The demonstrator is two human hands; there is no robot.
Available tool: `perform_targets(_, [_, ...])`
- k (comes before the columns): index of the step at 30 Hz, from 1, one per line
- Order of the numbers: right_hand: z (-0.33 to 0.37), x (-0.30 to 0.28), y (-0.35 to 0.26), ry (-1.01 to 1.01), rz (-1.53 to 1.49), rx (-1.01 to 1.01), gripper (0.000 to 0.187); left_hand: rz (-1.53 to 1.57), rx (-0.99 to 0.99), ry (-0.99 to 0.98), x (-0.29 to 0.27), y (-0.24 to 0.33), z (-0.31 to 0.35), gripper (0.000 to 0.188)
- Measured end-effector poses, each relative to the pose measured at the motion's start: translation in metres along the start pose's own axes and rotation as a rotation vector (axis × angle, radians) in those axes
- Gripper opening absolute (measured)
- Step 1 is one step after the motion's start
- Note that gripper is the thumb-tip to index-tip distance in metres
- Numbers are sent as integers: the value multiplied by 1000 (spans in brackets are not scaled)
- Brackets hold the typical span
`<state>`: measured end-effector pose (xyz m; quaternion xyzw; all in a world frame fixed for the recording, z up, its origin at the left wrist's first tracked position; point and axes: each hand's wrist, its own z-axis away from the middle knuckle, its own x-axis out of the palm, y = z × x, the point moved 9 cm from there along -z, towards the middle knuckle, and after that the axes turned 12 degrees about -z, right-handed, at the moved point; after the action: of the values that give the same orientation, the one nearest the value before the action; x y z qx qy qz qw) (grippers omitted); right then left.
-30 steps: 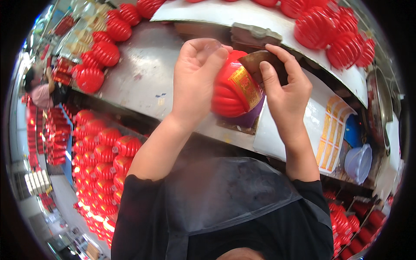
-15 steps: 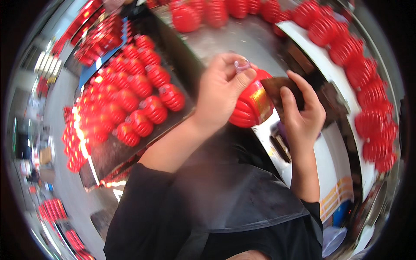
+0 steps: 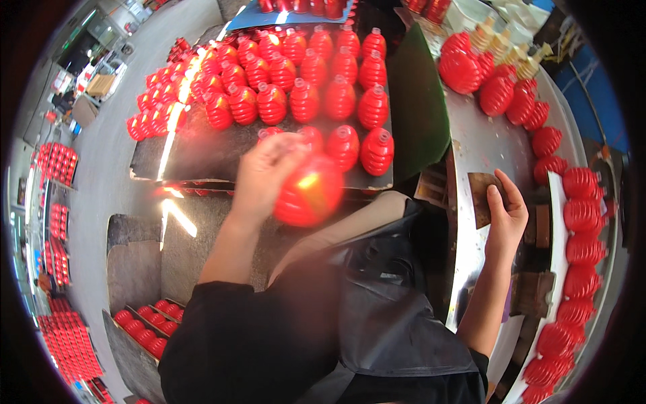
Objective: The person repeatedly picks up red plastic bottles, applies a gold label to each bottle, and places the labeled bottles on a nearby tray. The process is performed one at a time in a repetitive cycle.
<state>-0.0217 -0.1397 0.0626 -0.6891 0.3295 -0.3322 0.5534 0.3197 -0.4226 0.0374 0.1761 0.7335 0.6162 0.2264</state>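
Note:
My left hand (image 3: 264, 176) is closed around the neck of a red ribbed bottle (image 3: 311, 194) with a gold patch on its side. The bottle hangs in front of the near rows on the dark table and is smeared by motion. At the right, my right hand (image 3: 509, 212) pinches a thin brown flat piece (image 3: 482, 200) between thumb and fingers, over the metal worktop. What the piece is made of does not show. Several like red bottles (image 3: 377, 153) with clear necks stand in rows on the dark table (image 3: 168, 158), just beyond my left hand.
More red bottles (image 3: 584, 249) line a white ledge along the right. Others stand at the far right beside cream-coloured nozzles (image 3: 501, 46). A dark green panel (image 3: 420, 101) rises between table and metal worktop (image 3: 471, 141). At lower left, a box (image 3: 121, 340) holds red bottles.
My view has swung left toward the table. My left hand has carried the red bottle leftward, away from the brown piece. My right hand has stayed on the worktop side with the brown piece.

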Motion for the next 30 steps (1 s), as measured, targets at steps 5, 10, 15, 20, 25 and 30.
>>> perform_targets(5, [-28,-9,33,29,-55,110,36,-235,-23,504,-163,-56,-11,22])
perform_targets(10, [-43,-41,56,58,-18,158,36,-418,-24,705,-226,-133,-31,29])
perform_targets(15, [-39,-80,72,94,15,230,36,-338,-38,711,-233,-204,-57,33])
perform_targets(20, [-23,-102,88,134,16,288,35,-326,-44,697,-217,-234,-68,31])
perform_targets(25, [-13,-98,89,134,41,294,37,-386,4,713,-209,-231,-70,33])
perform_targets(30, [-4,-82,80,141,60,293,40,-606,15,698,-203,-217,-69,31])
